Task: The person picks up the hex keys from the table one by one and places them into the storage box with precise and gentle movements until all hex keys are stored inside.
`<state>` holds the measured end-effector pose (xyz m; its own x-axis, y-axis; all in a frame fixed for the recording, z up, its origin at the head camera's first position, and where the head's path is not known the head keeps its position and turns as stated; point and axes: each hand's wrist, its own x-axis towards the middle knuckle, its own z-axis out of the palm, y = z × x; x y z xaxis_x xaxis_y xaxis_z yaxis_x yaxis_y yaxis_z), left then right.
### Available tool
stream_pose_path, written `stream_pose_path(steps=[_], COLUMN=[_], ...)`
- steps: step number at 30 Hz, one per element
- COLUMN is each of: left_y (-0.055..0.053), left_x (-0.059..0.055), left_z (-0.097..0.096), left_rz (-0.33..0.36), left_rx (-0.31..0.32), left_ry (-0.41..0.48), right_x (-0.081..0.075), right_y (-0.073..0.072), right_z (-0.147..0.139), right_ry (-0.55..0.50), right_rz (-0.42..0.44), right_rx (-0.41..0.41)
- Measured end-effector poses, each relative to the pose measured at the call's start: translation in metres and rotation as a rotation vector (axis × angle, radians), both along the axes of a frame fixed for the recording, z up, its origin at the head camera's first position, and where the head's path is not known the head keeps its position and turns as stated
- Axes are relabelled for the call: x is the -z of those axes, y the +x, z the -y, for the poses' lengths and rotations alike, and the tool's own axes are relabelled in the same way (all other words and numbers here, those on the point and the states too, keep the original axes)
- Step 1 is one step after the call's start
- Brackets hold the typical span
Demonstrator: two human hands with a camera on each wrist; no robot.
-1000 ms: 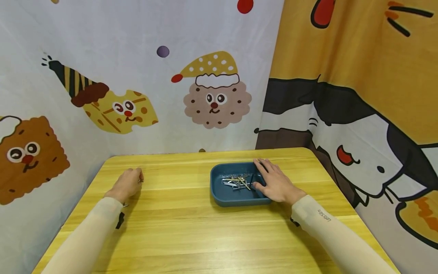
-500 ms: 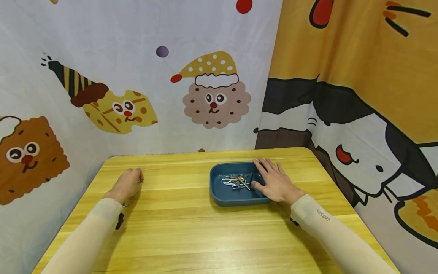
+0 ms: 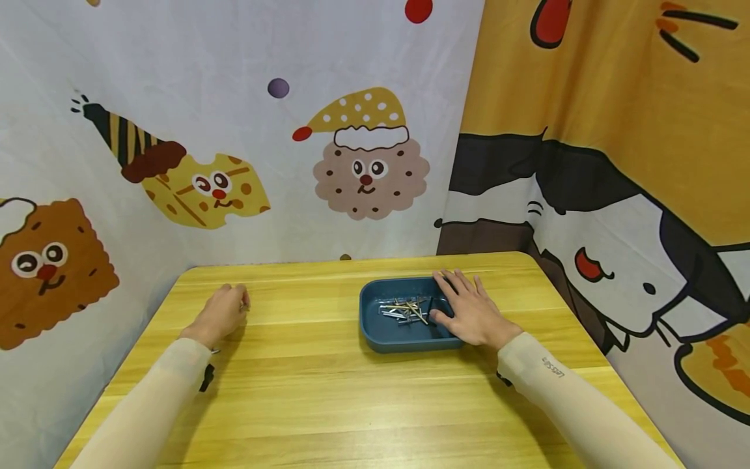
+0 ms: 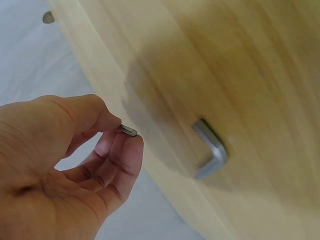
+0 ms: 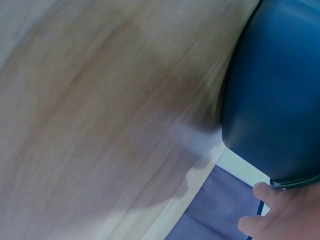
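Observation:
My left hand (image 3: pixel 219 316) is over the left part of the table, pinching a small grey hex key (image 4: pixel 128 130) between thumb and fingers; only its six-sided end shows. Below it on the wood lies another hex key (image 4: pixel 214 150), L-shaped and slightly blurred. On the right, my right hand (image 3: pixel 473 314) rests across the right end of a dark blue rectangular bin (image 3: pixel 375 344), fingers spread and fairly straight, thumb over the inside. Thin silver and brass-coloured metal pieces (image 3: pixel 404 311) lie in a loose pile in the bin; their kind is too small to tell.
The yellow wood-grain table (image 3: pixel 328 404) has its far edge against a white printed curtain (image 3: pixel 293 215). A yellow curtain (image 3: pixel 586 91) with a cartoon animal hangs at the right. Both forearms, in pale sleeves, reach in from the front.
My left hand has shifted slightly away and to the right, still pinching the hex key. The right hand and the bin stay in place.

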<state>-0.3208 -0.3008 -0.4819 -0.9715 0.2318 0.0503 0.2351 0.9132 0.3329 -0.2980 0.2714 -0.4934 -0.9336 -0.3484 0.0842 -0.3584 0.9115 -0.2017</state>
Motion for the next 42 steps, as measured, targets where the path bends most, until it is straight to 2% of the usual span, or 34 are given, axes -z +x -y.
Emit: stream_pose_path(steps=[14, 20, 33, 42], left_y=[0.006, 0.008, 0.006, 0.005], left_x=[-0.009, -0.015, -0.023, -0.032], left_z=[-0.026, -0.040, -0.070, -0.097], left_rz=[-0.039, -0.077, -0.123, -0.140], left_rx=[0.060, 0.080, 0.151, 0.199], left_ry=[0.008, -0.005, 0.019, 0.046], right_x=[0.000, 0.001, 0.002, 0.000], right_y=[0.001, 0.002, 0.001, 0.000], right_z=[0.001, 0.001, 0.000, 0.000], right_ry=[0.008, -0.003, -0.003, -0.010], right_rz=[0.006, 0.010, 0.006, 0.007], right_rx=[-0.002, 0.002, 0.004, -0.002])
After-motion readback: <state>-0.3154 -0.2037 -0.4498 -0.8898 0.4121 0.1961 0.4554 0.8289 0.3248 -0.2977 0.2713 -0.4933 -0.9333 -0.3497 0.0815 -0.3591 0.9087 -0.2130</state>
